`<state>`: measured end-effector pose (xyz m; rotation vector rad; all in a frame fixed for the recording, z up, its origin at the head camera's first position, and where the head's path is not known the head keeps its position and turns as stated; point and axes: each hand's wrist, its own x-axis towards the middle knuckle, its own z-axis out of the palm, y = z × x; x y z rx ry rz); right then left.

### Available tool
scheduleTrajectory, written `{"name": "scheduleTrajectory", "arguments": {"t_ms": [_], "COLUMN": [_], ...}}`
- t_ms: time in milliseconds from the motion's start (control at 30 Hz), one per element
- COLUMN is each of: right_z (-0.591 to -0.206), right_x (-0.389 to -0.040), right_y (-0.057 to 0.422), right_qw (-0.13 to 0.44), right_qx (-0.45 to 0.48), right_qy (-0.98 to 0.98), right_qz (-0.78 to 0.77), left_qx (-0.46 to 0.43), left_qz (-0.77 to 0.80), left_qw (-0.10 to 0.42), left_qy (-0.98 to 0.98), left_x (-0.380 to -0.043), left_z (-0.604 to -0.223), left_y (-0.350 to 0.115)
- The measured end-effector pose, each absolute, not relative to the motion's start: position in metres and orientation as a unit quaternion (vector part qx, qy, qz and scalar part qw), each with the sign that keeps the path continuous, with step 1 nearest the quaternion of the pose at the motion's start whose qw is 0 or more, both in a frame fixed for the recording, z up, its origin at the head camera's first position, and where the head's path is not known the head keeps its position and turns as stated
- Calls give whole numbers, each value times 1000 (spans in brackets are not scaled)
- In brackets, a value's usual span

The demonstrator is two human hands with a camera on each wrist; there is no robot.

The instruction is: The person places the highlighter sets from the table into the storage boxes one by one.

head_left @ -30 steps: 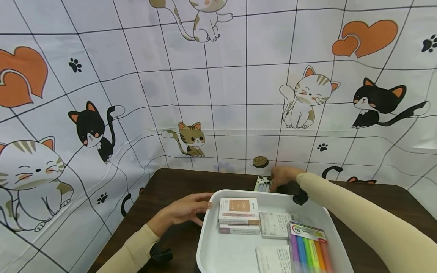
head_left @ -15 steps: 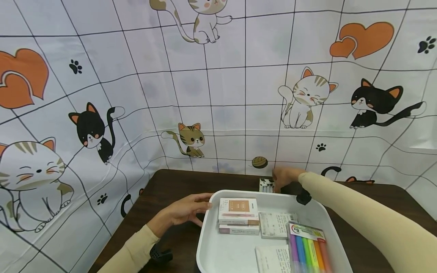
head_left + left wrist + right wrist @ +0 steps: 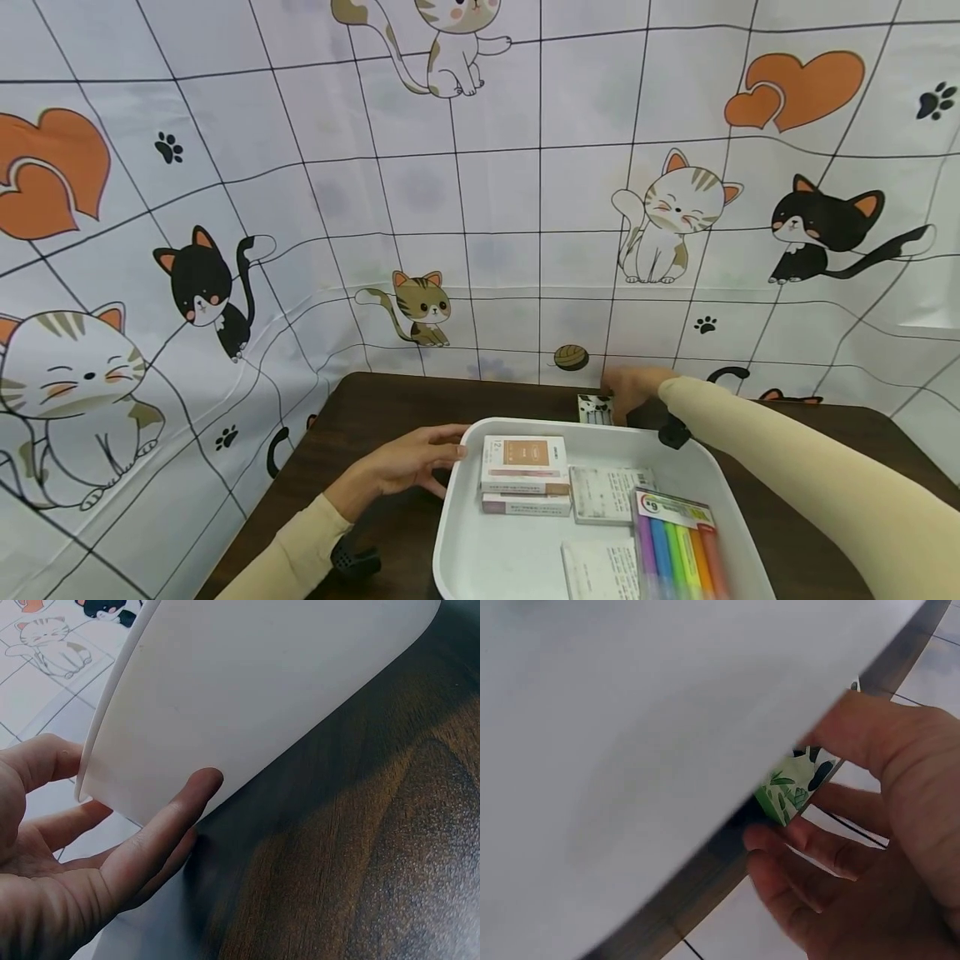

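Behind the white tray [image 3: 450, 533], my right hand [image 3: 628, 393] pinches a small leaf-printed box [image 3: 595, 408] at the tabletop's far edge. In the right wrist view, the box [image 3: 799, 776] shows green and dark leaves and a green side, with the thumb and fingers about it. The tray's wall hides part of it. My left hand [image 3: 412, 458] touches the tray's far left corner. In the left wrist view, that hand's fairly straight fingers [image 3: 161, 832] rest against the tray's outer wall and rim.
Inside the tray lie two stacked small cartons [image 3: 525, 467], two white packs with writing [image 3: 611, 493] and a pack of coloured markers [image 3: 678, 542]. A dark wooden table [image 3: 420, 408] lies beneath, with a cat-printed sheet [image 3: 502, 250] hanging behind.
My right hand has shifted slightly to the right with the small box, which now stands straighter to the tray's edge. The left hand and the tray have stayed in place.
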<state>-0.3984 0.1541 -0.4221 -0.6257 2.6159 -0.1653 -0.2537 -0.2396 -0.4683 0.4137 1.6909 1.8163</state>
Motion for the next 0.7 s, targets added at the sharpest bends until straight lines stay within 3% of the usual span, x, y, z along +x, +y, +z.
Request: {"name": "scheduleTrajectory", "arguments": {"t_ms": [367, 700], "right_z": [-417, -410], "right_x": [-393, -395], "right_y": [166, 176], "right_qw": [235, 296], "right_qx": [-235, -178], "right_qy": [938, 888], "right_qz": [-102, -303], "left_qx": [147, 150], "left_qz": [687, 686], "left_qw": [308, 307], "left_qy": [641, 643], "left_x": [-253, -253], "left_z": [-469, -469], "left_y": [-240, -239]}}
